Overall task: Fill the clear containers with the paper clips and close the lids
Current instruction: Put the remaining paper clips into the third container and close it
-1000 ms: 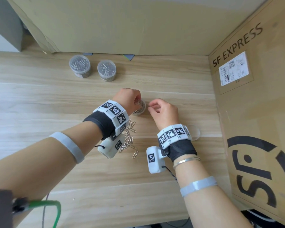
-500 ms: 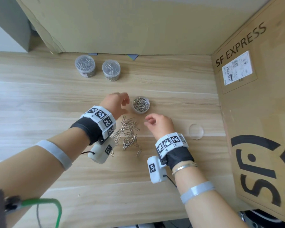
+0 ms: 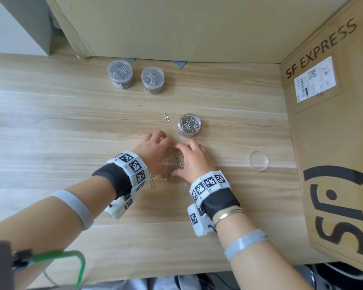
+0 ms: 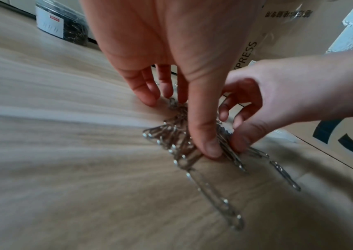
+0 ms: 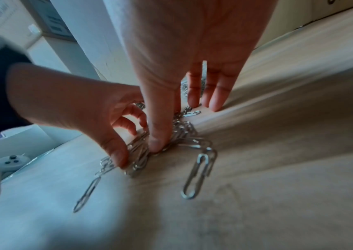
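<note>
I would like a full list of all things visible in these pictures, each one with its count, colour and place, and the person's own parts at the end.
closed containers: two, clear, full of clips, at the table's far edge.
open container: one, clear, holding clips, beyond the hands.
lid: one, clear, flat on the table, right of the hands.
pile of paper clips: one, silver, between the two hands.
stray paper clips: several, silver, one left of the open container, others near the wrists.
table: one, light wood.
cardboard boxes: two, brown, behind and at the right.
left hand: fingertips on the pile's left side.
right hand: fingertips on the pile's right side.
</note>
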